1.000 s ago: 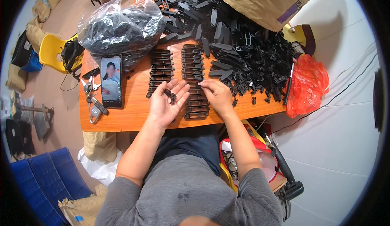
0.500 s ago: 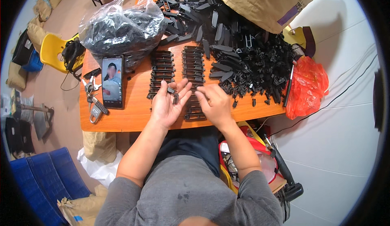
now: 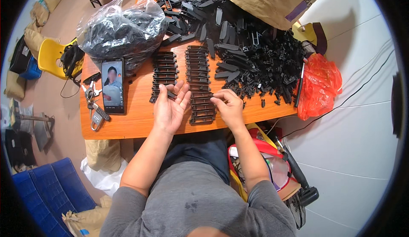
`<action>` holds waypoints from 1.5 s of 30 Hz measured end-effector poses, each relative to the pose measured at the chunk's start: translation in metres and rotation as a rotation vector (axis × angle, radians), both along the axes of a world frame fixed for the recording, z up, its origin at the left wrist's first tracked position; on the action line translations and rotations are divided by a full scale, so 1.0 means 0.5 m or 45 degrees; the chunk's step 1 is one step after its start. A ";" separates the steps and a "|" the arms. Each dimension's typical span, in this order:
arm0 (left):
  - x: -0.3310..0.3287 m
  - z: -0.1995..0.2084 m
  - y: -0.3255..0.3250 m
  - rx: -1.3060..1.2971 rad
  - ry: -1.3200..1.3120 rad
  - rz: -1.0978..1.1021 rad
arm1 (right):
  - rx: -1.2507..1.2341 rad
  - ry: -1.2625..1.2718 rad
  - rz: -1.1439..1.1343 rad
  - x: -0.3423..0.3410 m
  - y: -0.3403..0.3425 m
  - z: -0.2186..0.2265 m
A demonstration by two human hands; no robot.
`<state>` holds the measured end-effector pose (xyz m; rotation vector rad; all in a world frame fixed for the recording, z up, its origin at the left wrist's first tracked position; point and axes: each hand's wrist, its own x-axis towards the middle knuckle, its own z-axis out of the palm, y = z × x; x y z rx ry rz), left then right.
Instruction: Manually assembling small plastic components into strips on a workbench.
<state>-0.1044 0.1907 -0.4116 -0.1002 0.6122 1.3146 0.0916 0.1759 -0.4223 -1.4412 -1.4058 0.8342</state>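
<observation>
My left hand (image 3: 168, 111) is turned palm up over the near end of the left row of black plastic pieces (image 3: 165, 71). A small black plastic part (image 3: 171, 95) lies against its half-curled fingers. My right hand (image 3: 230, 109) has thumb and index finger pinched together at the right edge of the longer row of black plastic pieces (image 3: 198, 73). Whatever those fingertips hold is too small to make out. Both rows consist of slim pieces laid crosswise, one behind another, on the orange wooden table (image 3: 140, 124).
Loose black parts (image 3: 264, 66) are heaped at the back right, beneath a brown paper sack (image 3: 272, 0). A clear bag of black parts (image 3: 121, 34) stands back left. Near it lie a phone (image 3: 113, 86) and keys with a padlock (image 3: 97, 117). A red plastic bag (image 3: 319, 86) hangs at the right edge.
My right hand has drawn away from my left hand to the right edge of the longer row. Less of the black parts shows in my left hand. The whole view has shifted slightly.
</observation>
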 end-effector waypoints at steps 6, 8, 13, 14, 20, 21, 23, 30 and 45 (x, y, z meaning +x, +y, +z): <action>-0.006 0.001 0.003 -0.055 0.005 -0.025 | 0.378 -0.539 0.194 -0.004 0.027 -0.006; -0.008 0.005 0.002 -0.048 -0.016 -0.096 | 0.387 -0.606 0.199 -0.003 0.031 -0.012; -0.019 -0.004 0.001 -0.026 -0.019 -0.110 | 0.397 -0.602 0.207 -0.006 0.034 -0.017; -0.018 -0.004 0.003 -0.020 -0.041 -0.120 | 0.405 -0.573 0.220 -0.003 0.033 -0.020; -0.009 0.011 0.002 -0.015 0.013 -0.137 | 0.435 -0.556 0.247 0.000 0.033 -0.016; -0.008 0.011 0.003 -0.014 0.014 -0.137 | 0.438 -0.549 0.264 0.000 0.033 -0.015; -0.008 0.010 0.001 -0.008 0.041 -0.151 | 0.447 -0.601 0.278 0.001 0.033 -0.009; 0.002 0.023 -0.006 0.034 0.144 -0.221 | 0.413 -0.648 0.197 -0.038 0.011 0.069; 0.008 0.053 -0.021 0.274 0.180 -0.629 | 0.718 -0.505 0.465 -0.048 0.008 0.105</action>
